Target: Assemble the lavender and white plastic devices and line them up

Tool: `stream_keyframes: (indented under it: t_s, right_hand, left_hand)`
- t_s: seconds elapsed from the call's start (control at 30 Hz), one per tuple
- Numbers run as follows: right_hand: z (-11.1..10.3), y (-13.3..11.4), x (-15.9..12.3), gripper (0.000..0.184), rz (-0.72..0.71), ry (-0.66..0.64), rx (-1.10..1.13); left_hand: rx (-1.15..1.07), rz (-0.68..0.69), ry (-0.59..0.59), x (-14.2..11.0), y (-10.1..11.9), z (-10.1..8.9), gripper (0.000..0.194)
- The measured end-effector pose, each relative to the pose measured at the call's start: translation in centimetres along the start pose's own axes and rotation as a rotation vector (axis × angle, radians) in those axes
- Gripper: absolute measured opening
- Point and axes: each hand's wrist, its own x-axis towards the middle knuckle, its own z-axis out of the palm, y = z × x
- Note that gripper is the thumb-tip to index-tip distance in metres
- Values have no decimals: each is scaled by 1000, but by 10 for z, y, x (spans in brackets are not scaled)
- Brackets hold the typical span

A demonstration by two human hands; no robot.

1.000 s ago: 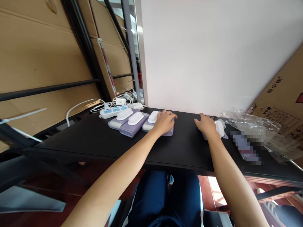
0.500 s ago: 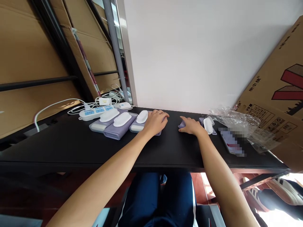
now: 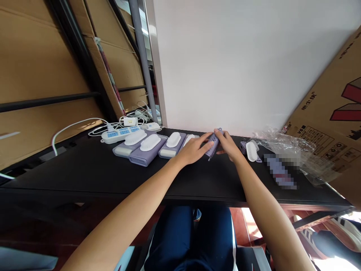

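Note:
Both my hands meet over the far middle of the black table. My right hand grips a small purple device with a dotted face, lifted off the table and tilted. My left hand has its fingers stretched toward the same device and touches its left side. Left of my hands lies a row of purple cases with white oval pieces on top. One more white oval piece on a purple base lies just right of my right hand.
A white power strip with cables sits at the far left of the table. Crumpled clear plastic and a flat dark object lie on the right. Cardboard boxes stand on both sides; a white wall is behind.
My right hand moved left and lifted the small purple device off the table. My left hand left the purple case it rested on and reached right to touch the device.

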Motion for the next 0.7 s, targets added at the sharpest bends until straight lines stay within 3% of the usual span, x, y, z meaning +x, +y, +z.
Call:
stream_keyframes:
  t_s: [0.1, 0.23, 0.3, 0.37, 0.43, 0.5, 0.6, 0.7]
  right_hand:
    - [5, 0, -1, 67, -106, -70, 49]
    - [-8, -2, 5, 70, -214, -128, 60]
    - [-23, -1, 11, 67, -219, -7, -59]
    - [-40, 2, 16, 55, -205, 258, -385]
    - [-57, 8, 20, 50, -79, 482, -750]
    - [-72, 16, 23, 52, 95, 562, -930]
    - [-91, 28, 28, 65, 307, 570, -998]
    - [-106, 37, 35, 73, 356, 475, -1064]
  left_hand:
    - [158, -44, -52, -2, 3, 1, 82]
    - [212, -115, 56, -2, 3, 3, 88]
    - [188, -127, 143, -1, 2, 2, 87]
    - [161, -142, 196, -1, 3, 0, 85]
    - [139, -162, 215, -1, 3, -1, 84]
    - [127, -167, 216, -2, 3, -1, 84]
    - [129, -149, 216, -2, 3, 0, 84]
    - [141, -133, 219, -1, 2, 2, 83]
